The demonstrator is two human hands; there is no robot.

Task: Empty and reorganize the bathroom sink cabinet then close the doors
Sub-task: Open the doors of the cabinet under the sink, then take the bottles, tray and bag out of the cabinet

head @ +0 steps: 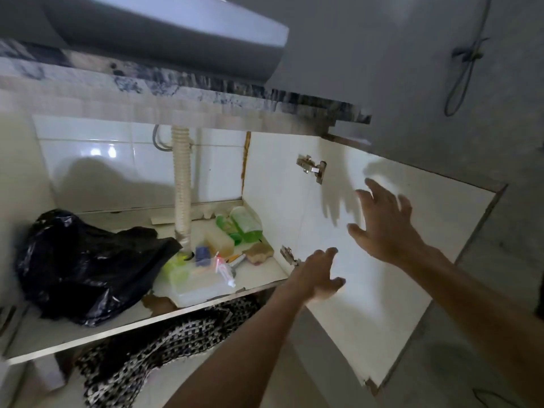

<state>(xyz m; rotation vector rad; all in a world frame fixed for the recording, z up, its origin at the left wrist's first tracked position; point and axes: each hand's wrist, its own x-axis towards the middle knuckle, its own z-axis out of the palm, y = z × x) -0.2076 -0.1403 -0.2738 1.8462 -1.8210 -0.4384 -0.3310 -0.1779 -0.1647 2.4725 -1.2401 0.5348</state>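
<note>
Bathroom cabinet shelf (88,328) cluttered: black bag (88,266) left, bottles (244,223) back-right corner. Left hand (319,276), right hand (382,222) spread, empty. Lift bag first, support underneath.

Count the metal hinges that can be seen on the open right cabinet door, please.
2. The upper hinge sits near the top of the open door; the lower hinge sits near the cabinet floor, just above the left hand. None looks hidden.

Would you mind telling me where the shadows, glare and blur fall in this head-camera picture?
Head view: both open hands, left and right, are motion-blurred; the right one casts a finger shadow on the open white cabinet door; glare spots shine on the white back tiles; wide-angle distortion bends the marbled counter edge.
</note>
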